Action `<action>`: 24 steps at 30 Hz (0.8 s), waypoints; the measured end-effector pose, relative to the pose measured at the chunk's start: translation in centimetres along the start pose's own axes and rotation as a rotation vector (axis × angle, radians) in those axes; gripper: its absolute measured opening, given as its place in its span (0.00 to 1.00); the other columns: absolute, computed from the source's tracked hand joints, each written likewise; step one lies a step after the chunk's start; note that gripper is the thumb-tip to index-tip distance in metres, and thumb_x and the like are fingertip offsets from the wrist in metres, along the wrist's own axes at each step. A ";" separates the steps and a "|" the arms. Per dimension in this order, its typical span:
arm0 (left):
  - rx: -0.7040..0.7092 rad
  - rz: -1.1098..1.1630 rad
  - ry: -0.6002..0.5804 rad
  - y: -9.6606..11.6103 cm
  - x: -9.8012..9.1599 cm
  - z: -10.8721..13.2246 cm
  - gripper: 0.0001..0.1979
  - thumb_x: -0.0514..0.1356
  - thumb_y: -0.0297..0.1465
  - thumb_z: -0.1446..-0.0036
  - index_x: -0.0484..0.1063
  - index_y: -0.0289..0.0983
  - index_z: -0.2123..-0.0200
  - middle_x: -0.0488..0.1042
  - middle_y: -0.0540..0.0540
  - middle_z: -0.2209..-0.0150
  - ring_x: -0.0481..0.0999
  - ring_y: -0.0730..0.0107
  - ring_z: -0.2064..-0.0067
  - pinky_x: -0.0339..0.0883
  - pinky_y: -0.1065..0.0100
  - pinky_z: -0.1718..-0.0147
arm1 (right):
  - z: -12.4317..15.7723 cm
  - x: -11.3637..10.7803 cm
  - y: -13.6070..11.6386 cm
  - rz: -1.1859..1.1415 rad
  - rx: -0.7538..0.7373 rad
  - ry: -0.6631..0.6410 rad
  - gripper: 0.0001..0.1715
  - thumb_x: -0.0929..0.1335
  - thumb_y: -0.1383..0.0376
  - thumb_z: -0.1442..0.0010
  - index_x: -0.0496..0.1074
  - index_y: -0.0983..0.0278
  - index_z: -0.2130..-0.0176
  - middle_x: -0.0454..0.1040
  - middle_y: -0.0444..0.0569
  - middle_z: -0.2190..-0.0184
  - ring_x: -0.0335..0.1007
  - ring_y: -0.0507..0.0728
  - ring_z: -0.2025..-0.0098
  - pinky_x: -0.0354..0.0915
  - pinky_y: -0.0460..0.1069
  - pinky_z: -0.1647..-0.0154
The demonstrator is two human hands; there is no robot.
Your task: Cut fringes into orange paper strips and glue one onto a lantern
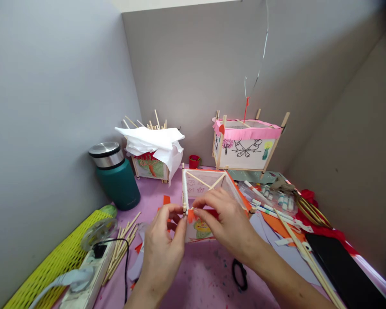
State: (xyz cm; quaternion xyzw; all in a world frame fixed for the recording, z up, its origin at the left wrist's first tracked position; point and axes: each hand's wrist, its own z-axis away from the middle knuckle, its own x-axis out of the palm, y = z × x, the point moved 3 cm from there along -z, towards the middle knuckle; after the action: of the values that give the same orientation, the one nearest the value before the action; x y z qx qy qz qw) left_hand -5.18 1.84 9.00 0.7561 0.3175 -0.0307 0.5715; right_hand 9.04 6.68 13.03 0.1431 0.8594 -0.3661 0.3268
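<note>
A small box lantern of wooden sticks and white paper panels [202, 185] stands on the purple table [209, 270] in front of me. Along its near top edge runs a strip of orange-red fringed paper [193, 215]. My left hand [166, 240] pinches the near left corner post and the end of that strip. My right hand [225, 219] lies over the near top edge, thumb and fingers pressed on the strip. A coloured drawing shows on the near panel below my fingers.
A finished lantern with pink trim [246, 146] hangs from a wire at the back. Another lantern under white tissue [154, 150], a teal flask [116, 176], a power strip [86, 274], loose sticks [122, 246], scissors [239, 274], markers [273, 199] and paper scraps lie around.
</note>
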 end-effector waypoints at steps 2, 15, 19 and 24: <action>0.004 -0.002 0.004 0.0 0.0 0.0 0.06 0.57 0.34 0.42 0.68 0.40 0.62 0.75 0.48 0.64 0.74 0.68 0.66 0.69 0.66 0.67 | 0.1 0.1 -0.2 0.026 -0.063 -0.002 0.07 0.66 0.70 0.40 0.73 0.62 0.68 0.74 0.46 0.68 0.65 0.56 0.63 0.61 0.51 0.62; 0.061 -0.024 0.030 0.0 -0.1 0.1 0.04 0.57 0.30 0.43 0.68 0.40 0.63 0.76 0.49 0.65 0.75 0.68 0.67 0.69 0.66 0.68 | 0.5 0.8 -0.4 0.108 -0.099 0.024 0.07 0.66 0.70 0.39 0.73 0.63 0.67 0.73 0.47 0.69 0.63 0.57 0.63 0.59 0.52 0.60; 0.093 -0.039 0.049 0.2 -0.1 0.0 0.04 0.57 0.30 0.43 0.69 0.39 0.63 0.76 0.48 0.65 0.76 0.67 0.67 0.69 0.66 0.68 | 0.6 0.9 -0.4 0.132 -0.114 0.038 0.08 0.65 0.69 0.38 0.73 0.62 0.67 0.72 0.47 0.70 0.63 0.57 0.63 0.59 0.52 0.61; 0.089 -0.050 0.038 0.3 -0.2 0.0 0.04 0.57 0.32 0.43 0.69 0.40 0.64 0.76 0.49 0.66 0.75 0.67 0.68 0.69 0.66 0.68 | 0.6 0.9 -0.7 0.169 -0.137 0.057 0.08 0.65 0.69 0.38 0.74 0.62 0.66 0.73 0.47 0.70 0.63 0.57 0.63 0.59 0.52 0.61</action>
State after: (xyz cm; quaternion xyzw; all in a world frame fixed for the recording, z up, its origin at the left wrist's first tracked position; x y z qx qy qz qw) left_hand -5.19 1.71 9.28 0.7731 0.3452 -0.0446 0.5302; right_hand 8.31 5.75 12.48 0.2027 0.8763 -0.2732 0.3411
